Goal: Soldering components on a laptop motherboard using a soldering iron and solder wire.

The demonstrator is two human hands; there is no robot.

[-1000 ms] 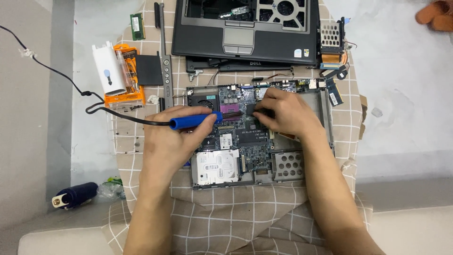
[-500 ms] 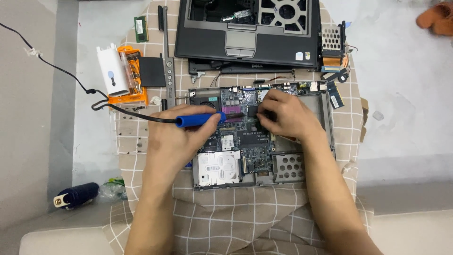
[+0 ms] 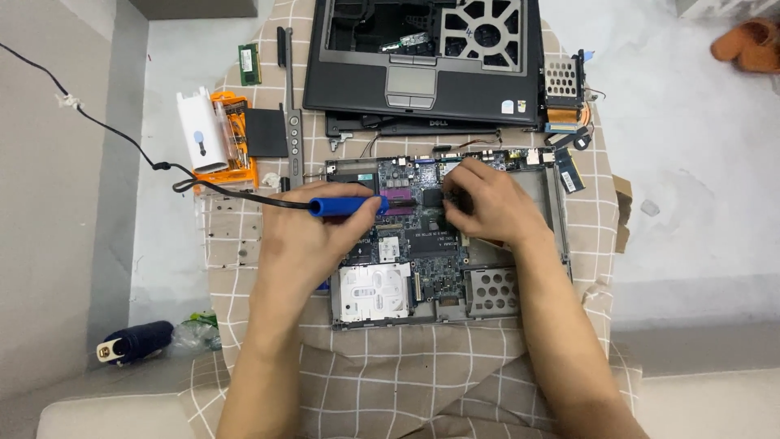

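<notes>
Blue-handled corded soldering iron (image 3: 348, 206) lying across the opened laptop base with its exposed green motherboard (image 3: 422, 223), handle level, tip end pointing toward the board's middle. Left hand (image 3: 313, 236) clamped around that blue handle, thumb on top, black cord (image 3: 122, 138) trailing off to the upper left. Right hand (image 3: 487, 205) curled over the middle of the board, fingertips (image 3: 449, 197) pinched together at a small dark chip; whether anything sits between them, cannot tell. Silver drive cover (image 3: 374, 291) just below the left hand, at the base's lower left. Everything resting on a beige checked cloth (image 3: 406, 382) spread over the worktop. Above, a dark grey laptop palmrest shell with touchpad (image 3: 422, 73). Off to the left, a white and orange tool case (image 3: 215, 138). Far lower left, a dark blue cylindrical gadget (image 3: 136, 341).
</notes>
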